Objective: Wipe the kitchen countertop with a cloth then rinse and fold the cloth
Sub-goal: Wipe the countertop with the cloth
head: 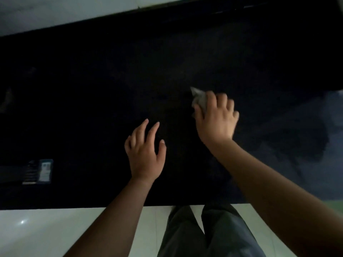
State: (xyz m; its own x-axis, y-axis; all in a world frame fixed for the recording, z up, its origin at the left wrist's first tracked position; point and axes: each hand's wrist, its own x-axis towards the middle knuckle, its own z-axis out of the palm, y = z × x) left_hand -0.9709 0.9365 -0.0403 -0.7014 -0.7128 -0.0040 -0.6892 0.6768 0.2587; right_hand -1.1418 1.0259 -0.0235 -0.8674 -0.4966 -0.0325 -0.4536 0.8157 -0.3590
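Observation:
A black countertop (92, 89) fills most of the head view in dim light. My right hand (216, 117) presses a small grey cloth (199, 98) against the counter right of centre; only a bunched corner of the cloth shows beyond my fingers. My left hand (145, 153) hovers or rests flat on the counter nearer the front edge, fingers spread, holding nothing. The right hand is slightly blurred.
A small dark packet with a pale label (39, 171) lies near the counter's front left. A pale wall (55, 12) runs along the back edge. White floor tiles (55, 230) and my dark trousers (209, 232) show below the front edge. A faint reflection glows at right (319, 145).

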